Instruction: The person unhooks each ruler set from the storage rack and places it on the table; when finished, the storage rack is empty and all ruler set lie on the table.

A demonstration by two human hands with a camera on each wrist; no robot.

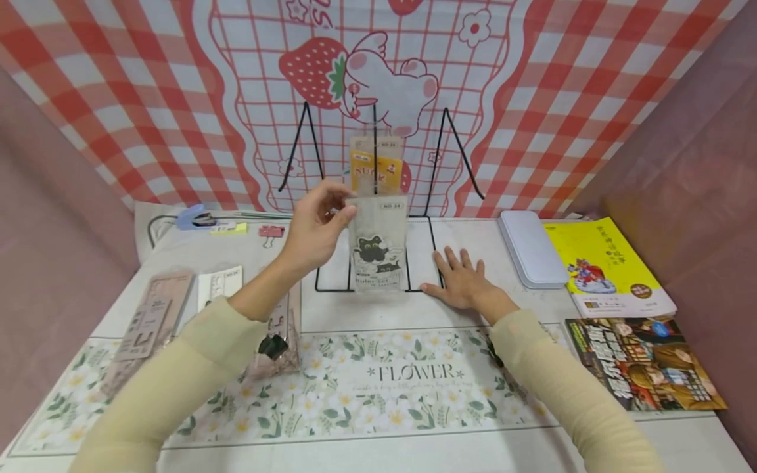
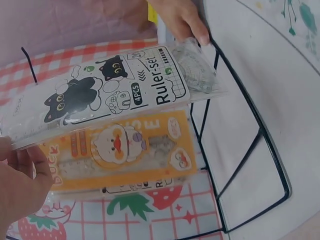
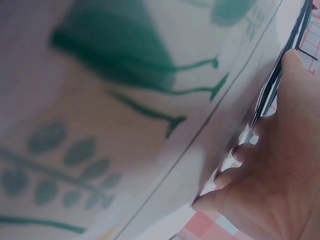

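My left hand (image 1: 319, 226) pinches the top left corner of a clear ruler set packet (image 1: 378, 246), printed with black cats and held upright at the front of the black wire rack (image 1: 432, 240). In the left wrist view, the ruler set packet (image 2: 82, 95) reads "4PCS Ruler-set". Behind it stands an orange duck packet (image 2: 125, 147), with another clear packet partly hidden at its back. My right hand (image 1: 464, 279) rests on the table with fingers spread, its thumb and fingertips by the rack's base wire.
At left lie pink-toned packets (image 1: 148, 315), a white packet (image 1: 220, 282), a blue stapler (image 1: 195, 217), a yellow pack (image 1: 229, 228) and a pink binder clip (image 1: 271, 231). To the right are a pale blue case (image 1: 532, 249), a yellow book (image 1: 603, 263) and a dark-covered book (image 1: 644, 361).
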